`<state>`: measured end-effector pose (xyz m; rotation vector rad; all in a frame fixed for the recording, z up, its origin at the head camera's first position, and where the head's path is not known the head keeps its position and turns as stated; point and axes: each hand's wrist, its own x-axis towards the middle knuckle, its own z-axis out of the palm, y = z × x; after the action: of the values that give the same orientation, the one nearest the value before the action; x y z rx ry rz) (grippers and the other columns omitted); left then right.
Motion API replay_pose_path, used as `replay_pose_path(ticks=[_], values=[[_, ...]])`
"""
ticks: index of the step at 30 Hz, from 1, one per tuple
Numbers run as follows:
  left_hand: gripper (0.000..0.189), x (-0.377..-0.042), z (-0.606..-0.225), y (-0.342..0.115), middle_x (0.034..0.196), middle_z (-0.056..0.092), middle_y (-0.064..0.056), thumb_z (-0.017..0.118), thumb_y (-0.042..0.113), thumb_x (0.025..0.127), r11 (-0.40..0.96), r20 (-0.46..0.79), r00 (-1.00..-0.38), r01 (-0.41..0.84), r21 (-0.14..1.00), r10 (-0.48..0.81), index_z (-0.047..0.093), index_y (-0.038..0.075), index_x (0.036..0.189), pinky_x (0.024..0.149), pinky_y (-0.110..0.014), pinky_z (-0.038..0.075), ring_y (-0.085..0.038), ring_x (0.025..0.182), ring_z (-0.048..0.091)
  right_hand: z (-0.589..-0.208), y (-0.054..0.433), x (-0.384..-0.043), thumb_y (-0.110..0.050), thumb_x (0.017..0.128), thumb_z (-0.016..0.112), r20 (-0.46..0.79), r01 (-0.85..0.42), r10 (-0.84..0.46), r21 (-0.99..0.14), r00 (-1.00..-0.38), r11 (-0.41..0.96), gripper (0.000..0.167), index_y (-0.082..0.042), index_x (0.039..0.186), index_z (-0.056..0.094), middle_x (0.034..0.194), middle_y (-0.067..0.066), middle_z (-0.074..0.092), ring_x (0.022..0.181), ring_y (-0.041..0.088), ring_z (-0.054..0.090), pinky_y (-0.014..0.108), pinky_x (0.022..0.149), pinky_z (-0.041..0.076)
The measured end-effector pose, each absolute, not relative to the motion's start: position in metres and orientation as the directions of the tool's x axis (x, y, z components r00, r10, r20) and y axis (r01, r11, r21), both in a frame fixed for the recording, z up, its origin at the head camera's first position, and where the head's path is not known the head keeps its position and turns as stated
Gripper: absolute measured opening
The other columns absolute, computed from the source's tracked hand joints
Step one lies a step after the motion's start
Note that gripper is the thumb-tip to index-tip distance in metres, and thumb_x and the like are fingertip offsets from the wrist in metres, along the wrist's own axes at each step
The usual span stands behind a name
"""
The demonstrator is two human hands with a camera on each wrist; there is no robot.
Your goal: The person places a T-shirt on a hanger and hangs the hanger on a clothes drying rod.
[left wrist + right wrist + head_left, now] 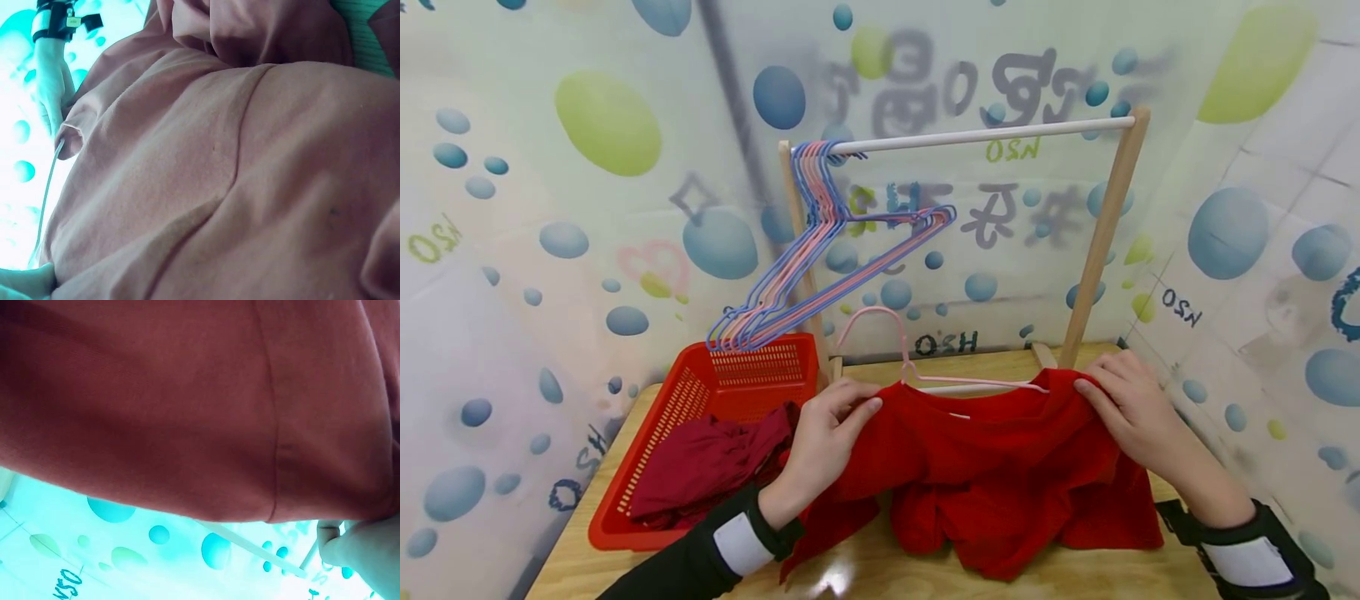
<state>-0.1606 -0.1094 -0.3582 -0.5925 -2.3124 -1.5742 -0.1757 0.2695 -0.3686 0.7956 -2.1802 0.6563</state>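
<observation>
A red garment [992,483] with a wide neckline is held up over the table, its lower part bunched in folds. My left hand [820,437] pinches its left shoulder between thumb and fingers. At the other shoulder, my right hand [1138,412] grips the cloth, thumb in front. A pink hanger [977,382] sits in the neckline; its hook stands out above the collar near my left hand, and cloth hides its ends. Red cloth [169,150] fills most of the left wrist view, and the garment [156,412] covers the upper part of the right wrist view.
Behind the garment stands a wooden rack with a white rail [985,136]. Several blue and pink hangers [823,221] hang at its left end. A red plastic basket [658,417] on the wooden table [568,558] holds dark red clothing [707,467]. Patterned sheeting surrounds the table.
</observation>
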Motion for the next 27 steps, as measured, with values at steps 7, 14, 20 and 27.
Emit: replay_pose_path(ticks=[7, 14, 20, 27], values=[[0.015, -0.161, -0.358, -0.109, 0.099, 0.075, -0.005, 0.069, 0.006, 0.098, 0.320, 0.436, -0.885, 0.465, 0.826, 0.161, 0.080, 0.008, 0.109, 0.080, -0.025, 0.055, -0.013, 0.092, 0.066, -0.368, 0.264, -0.175, -0.017, 0.105, 0.059, 0.738, -0.688, -0.355, -0.198, -0.573, 0.698, 0.021, -0.010, 0.087, 0.067, 0.085, -0.003, 0.056, 0.092, 0.011, 0.042, 0.027, 0.079, 0.023], [0.015, -0.161, -0.358, -0.107, 0.099, 0.075, -0.006, 0.069, 0.006, 0.098, 0.316, 0.432, -0.888, 0.459, 0.830, 0.157, 0.080, 0.007, 0.108, 0.080, -0.024, 0.055, -0.014, 0.092, 0.066, -0.368, 0.261, -0.175, -0.027, 0.108, 0.054, 0.740, -0.678, -0.369, -0.157, -0.562, 0.718, 0.032, -0.008, 0.091, 0.072, 0.086, 0.001, 0.062, 0.092, 0.015, 0.045, 0.028, 0.078, 0.023], [0.015, -0.161, -0.357, -0.106, 0.100, 0.074, -0.006, 0.070, 0.005, 0.098, 0.310, 0.422, -0.894, 0.447, 0.839, 0.149, 0.080, 0.007, 0.108, 0.080, -0.023, 0.054, -0.014, 0.092, 0.065, -0.371, 0.260, -0.177, -0.051, 0.109, 0.035, 0.745, -0.683, -0.401, -0.100, -0.534, 0.723, 0.061, -0.008, 0.092, 0.075, 0.088, 0.001, 0.063, 0.090, 0.020, 0.047, 0.030, 0.077, 0.024], [0.015, -0.162, -0.360, -0.105, 0.098, 0.074, -0.006, 0.070, 0.005, 0.097, 0.309, 0.440, -0.886, 0.464, 0.830, 0.149, 0.080, 0.007, 0.107, 0.077, -0.023, 0.053, -0.010, 0.089, 0.064, -0.373, 0.254, -0.179, -0.055, 0.107, 0.029, 0.742, -0.697, -0.425, -0.079, -0.519, 0.713, 0.068, -0.008, 0.092, 0.076, 0.087, 0.000, 0.062, 0.089, 0.021, 0.048, 0.038, 0.076, 0.026]])
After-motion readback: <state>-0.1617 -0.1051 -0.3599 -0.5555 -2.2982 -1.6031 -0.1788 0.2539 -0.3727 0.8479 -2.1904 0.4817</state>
